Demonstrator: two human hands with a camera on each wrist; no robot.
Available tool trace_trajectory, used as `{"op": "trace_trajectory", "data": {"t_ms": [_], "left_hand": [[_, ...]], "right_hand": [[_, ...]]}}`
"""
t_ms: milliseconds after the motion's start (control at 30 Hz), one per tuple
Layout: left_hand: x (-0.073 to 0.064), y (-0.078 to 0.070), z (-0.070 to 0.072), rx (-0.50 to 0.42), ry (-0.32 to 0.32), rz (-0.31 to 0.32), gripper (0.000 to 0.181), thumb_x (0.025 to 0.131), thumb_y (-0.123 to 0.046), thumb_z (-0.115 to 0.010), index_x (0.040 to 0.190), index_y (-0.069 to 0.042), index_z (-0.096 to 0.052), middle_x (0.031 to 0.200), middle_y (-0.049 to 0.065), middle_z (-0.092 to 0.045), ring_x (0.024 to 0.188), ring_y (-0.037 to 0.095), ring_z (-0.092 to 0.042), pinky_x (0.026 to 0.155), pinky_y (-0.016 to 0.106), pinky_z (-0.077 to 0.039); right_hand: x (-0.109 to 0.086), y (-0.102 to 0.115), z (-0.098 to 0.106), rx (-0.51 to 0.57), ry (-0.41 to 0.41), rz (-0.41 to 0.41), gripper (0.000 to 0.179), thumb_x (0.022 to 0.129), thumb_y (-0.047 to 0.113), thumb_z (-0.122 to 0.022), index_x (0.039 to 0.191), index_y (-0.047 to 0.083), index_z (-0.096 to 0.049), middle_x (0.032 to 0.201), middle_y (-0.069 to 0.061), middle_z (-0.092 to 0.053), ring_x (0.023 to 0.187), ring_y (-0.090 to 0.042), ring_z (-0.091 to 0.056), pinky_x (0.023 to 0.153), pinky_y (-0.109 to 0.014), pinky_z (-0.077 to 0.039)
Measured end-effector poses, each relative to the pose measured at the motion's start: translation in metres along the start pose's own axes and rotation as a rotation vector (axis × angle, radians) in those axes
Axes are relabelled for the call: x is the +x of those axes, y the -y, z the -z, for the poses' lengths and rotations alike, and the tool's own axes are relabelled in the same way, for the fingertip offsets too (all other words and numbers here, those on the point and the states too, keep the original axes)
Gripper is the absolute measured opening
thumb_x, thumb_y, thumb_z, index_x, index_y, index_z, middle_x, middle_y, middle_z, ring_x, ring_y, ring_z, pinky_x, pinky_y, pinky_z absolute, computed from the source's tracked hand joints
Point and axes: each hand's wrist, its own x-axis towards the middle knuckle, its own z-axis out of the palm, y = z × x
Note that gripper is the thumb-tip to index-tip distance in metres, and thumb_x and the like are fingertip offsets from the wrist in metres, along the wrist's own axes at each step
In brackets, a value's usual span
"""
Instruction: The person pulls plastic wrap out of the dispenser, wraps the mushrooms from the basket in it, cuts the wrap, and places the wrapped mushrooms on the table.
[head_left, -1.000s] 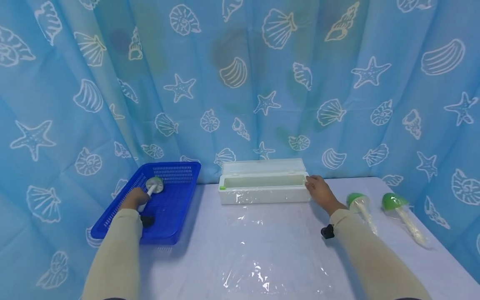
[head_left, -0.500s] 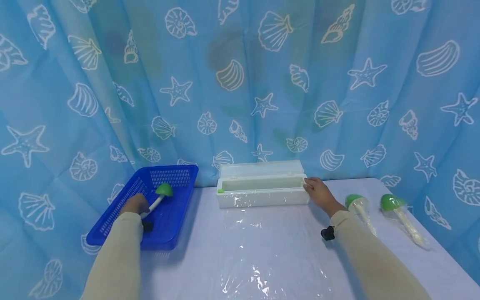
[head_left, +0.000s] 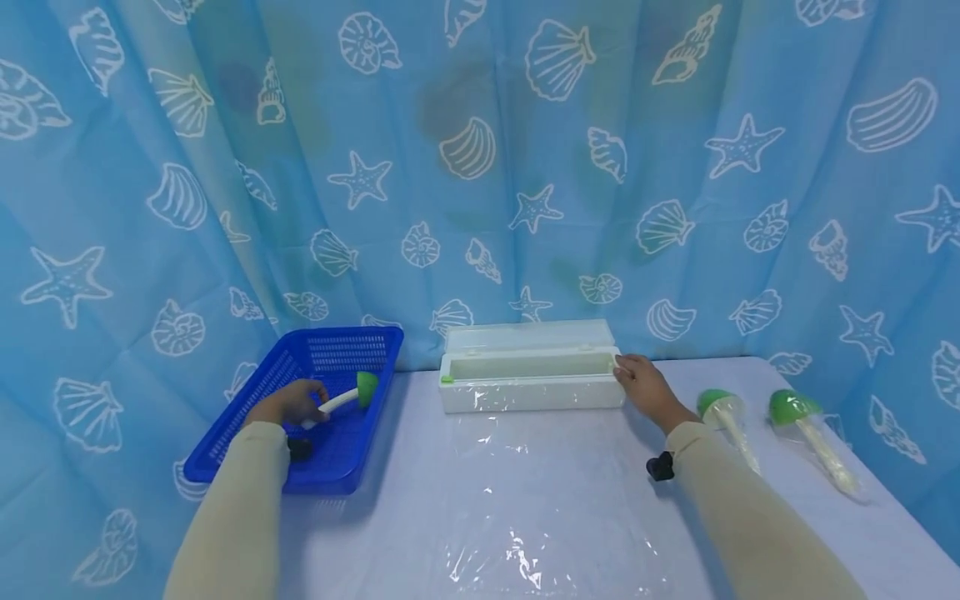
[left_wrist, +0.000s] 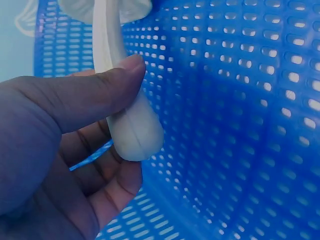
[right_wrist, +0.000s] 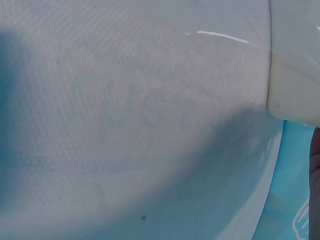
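Note:
My left hand is in the blue plastic basket at the left. It grips the white stem of a toy mushroom, whose green cap points right in the head view. In the left wrist view, thumb and fingers pinch the stem near its rounded foot, close by the perforated basket wall. My right hand holds the right end of a long white box with its lid raised. In the right wrist view, only an edge of the hand shows below the box end.
Two more green-capped mushrooms in clear wrap, a nearer one and one farther right, lie beside my right forearm. A clear plastic sheet covers part of the white tablecloth. A blue shell-print curtain hangs behind the table.
Inside the basket, my left hand has turned the mushroom, and its cap has swung right and down towards the basket's right wall. My right hand stays at the box end.

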Motion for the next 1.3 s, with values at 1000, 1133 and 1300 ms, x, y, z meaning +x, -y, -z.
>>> {"op": "trace_trajectory", "data": {"t_ms": [1000, 1133, 1300], "left_hand": [[-0.052, -0.083, 0.024, -0.021, -0.331, -0.373, 0.022, 0.09, -0.014, -0.071, 0.109, -0.014, -0.061, 0.087, 0.006, -0.055, 0.073, 0.023, -0.05, 0.062, 0.037, -0.043], [-0.051, -0.106, 0.008, -0.019, -0.336, -0.434, 0.021, 0.09, -0.014, -0.072, 0.108, -0.016, -0.062, 0.087, 0.004, -0.052, 0.075, 0.023, -0.048, 0.064, 0.038, -0.042], [-0.048, -0.135, -0.028, -0.027, -0.345, -0.481, 0.022, 0.088, -0.013, -0.074, 0.108, -0.016, -0.065, 0.089, 0.001, -0.055, 0.08, 0.021, -0.051, 0.067, 0.037, -0.045]], "right_hand": [[-0.002, 0.006, 0.008, 0.025, 0.01, -0.036, 0.054, 0.107, 0.025, -0.039, 0.147, -0.009, -0.026, 0.149, -0.035, -0.022, 0.136, -0.051, -0.023, 0.107, -0.06, -0.023], [0.0, 0.005, 0.007, 0.047, 0.01, -0.038, 0.054, 0.107, 0.025, -0.039, 0.147, -0.008, -0.027, 0.149, -0.034, -0.022, 0.136, -0.051, -0.023, 0.107, -0.06, -0.023], [0.001, 0.003, 0.0, 0.055, 0.028, -0.05, 0.055, 0.106, 0.026, -0.042, 0.147, -0.008, -0.029, 0.15, -0.033, -0.024, 0.138, -0.049, -0.021, 0.108, -0.06, -0.022]]}}
